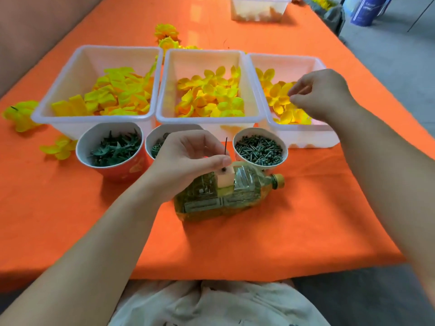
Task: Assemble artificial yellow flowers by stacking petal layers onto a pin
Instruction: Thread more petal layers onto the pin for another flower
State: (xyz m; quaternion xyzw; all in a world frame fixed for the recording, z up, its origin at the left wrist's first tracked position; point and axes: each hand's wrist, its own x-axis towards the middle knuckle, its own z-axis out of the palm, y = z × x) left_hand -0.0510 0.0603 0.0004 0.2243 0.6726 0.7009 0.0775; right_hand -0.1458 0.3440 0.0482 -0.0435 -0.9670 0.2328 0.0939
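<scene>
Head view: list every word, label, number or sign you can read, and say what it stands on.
No text here is legible.
Label on the bottle: print too blurred to read.
Yellow marking on the red cup: not legible.
White marks on the blue container: too small and blurred.

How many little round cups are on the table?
3, in a row: the left cup holds green leaf pieces, the middle cup is partly hidden behind the left hand, the right cup holds small dark pieces. No others show.
</scene>
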